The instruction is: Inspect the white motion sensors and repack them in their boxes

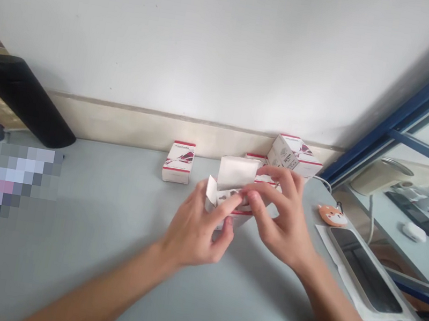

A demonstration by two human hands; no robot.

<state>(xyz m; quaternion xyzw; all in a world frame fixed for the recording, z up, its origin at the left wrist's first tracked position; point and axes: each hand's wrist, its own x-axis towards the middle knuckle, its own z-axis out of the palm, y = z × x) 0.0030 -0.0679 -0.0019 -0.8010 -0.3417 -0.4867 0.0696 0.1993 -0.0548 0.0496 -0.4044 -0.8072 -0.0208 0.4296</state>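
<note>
A small white carton (pixel 238 174) with red edges is held in front of me, its lid flap raised and a side flap sticking up on the left. My left hand (pixel 201 229) is wrapped around its left and front sides, with the index finger reaching over the opening. At the carton's right side, my right hand (pixel 279 214) has thumb and index finger close together on the opening's edge, other fingers curled beside the lid. Some dark printing or contents show inside the opening, too small to make out. My fingers hide much of the carton.
A closed carton (pixel 178 161) stands near the wall, and several more cartons (pixel 297 154) are stacked at back right. A phone (pixel 364 268) lies on white paper beside an orange animal-faced case (pixel 331 215). A black object (pixel 24 98) leans at left. A blue-framed glass panel (pixel 405 139) borders the right.
</note>
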